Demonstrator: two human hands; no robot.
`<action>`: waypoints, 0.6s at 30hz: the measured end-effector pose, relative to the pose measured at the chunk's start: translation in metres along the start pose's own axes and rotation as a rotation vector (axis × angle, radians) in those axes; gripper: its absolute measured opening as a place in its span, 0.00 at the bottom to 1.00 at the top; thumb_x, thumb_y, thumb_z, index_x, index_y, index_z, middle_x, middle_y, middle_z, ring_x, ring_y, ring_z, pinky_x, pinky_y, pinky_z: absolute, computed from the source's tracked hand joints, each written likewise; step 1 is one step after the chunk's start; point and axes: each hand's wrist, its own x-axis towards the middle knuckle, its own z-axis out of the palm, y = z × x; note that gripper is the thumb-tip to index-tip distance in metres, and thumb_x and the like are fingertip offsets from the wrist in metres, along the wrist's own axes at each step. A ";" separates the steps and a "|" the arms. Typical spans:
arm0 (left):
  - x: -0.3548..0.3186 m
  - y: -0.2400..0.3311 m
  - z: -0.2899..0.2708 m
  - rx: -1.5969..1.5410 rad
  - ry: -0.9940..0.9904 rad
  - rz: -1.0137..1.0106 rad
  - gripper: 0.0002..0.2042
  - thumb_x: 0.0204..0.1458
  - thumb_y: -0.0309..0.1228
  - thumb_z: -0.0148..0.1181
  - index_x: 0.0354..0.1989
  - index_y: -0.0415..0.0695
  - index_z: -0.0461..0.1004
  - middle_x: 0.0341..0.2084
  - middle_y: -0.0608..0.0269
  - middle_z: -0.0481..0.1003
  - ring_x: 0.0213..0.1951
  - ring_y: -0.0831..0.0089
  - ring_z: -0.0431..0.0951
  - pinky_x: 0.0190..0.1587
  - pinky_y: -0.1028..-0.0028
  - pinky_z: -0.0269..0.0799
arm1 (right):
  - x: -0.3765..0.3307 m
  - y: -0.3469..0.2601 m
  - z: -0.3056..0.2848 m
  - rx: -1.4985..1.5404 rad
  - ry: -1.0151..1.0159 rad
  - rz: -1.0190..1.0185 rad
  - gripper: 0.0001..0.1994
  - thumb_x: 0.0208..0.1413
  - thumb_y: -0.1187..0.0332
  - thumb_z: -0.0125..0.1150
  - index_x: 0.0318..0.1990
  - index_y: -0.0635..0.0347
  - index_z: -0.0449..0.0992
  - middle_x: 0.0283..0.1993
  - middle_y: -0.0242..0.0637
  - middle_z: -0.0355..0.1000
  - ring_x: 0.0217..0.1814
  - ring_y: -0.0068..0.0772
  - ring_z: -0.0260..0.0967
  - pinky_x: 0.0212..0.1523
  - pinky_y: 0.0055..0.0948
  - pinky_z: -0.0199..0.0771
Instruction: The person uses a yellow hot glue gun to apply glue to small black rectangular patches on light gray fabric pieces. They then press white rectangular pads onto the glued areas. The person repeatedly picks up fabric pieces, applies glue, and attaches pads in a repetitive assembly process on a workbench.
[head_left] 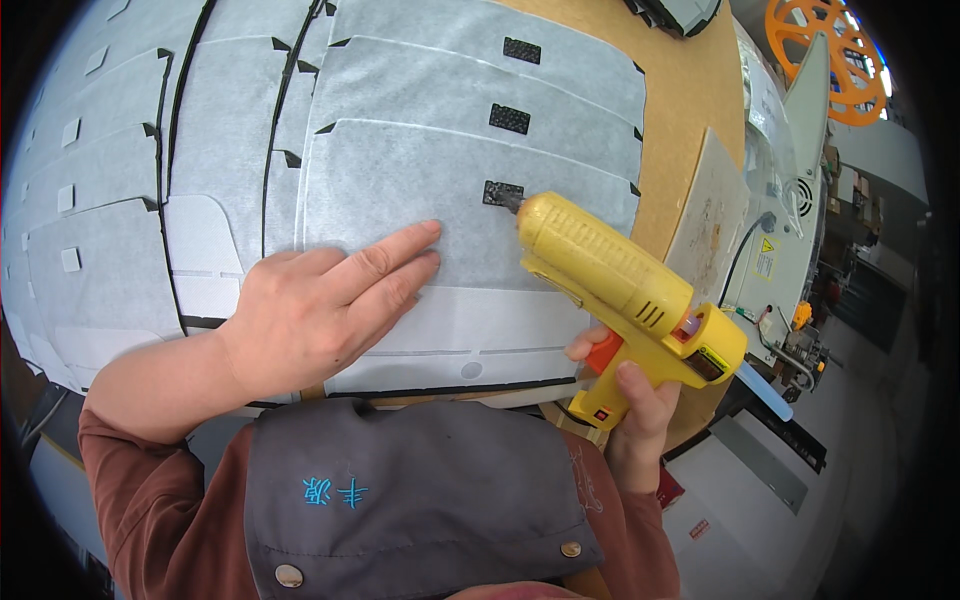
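While the left hand (310,305) is lying outstretched on flat pale-grey sheeting (400,185), the right hand (645,412) is gripping a yellow plastic glue gun (610,265).

head fisheye | faces downward | near, above both hands (312,312)

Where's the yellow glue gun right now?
Head view, right of centre: the yellow glue gun is in the right hand, its nozzle over the lowest black patch on the pale sheets; contact is unclear.
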 end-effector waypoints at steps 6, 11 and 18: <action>-0.001 -0.001 -0.001 0.007 -0.002 0.001 0.19 0.44 0.27 0.68 0.48 0.43 0.77 0.55 0.61 0.76 0.19 0.80 0.69 0.19 0.79 0.67 | 0.006 -0.002 0.003 -0.034 -0.017 0.019 0.26 0.56 0.71 0.57 0.62 0.70 0.61 0.47 0.51 0.72 0.49 0.41 0.73 0.52 0.39 0.72; -0.001 0.000 0.001 0.008 0.006 -0.002 0.19 0.44 0.27 0.68 0.48 0.44 0.77 0.55 0.61 0.76 0.19 0.80 0.69 0.19 0.79 0.67 | 0.003 0.003 -0.007 -0.006 0.026 0.010 0.27 0.57 0.70 0.58 0.62 0.71 0.60 0.47 0.51 0.72 0.48 0.42 0.73 0.52 0.40 0.73; 0.000 0.000 0.000 -0.001 0.005 -0.003 0.19 0.44 0.27 0.68 0.48 0.43 0.76 0.55 0.61 0.76 0.20 0.80 0.70 0.20 0.79 0.68 | 0.000 0.005 -0.013 -0.026 0.023 -0.023 0.27 0.57 0.69 0.59 0.62 0.71 0.60 0.47 0.52 0.72 0.48 0.42 0.74 0.51 0.39 0.73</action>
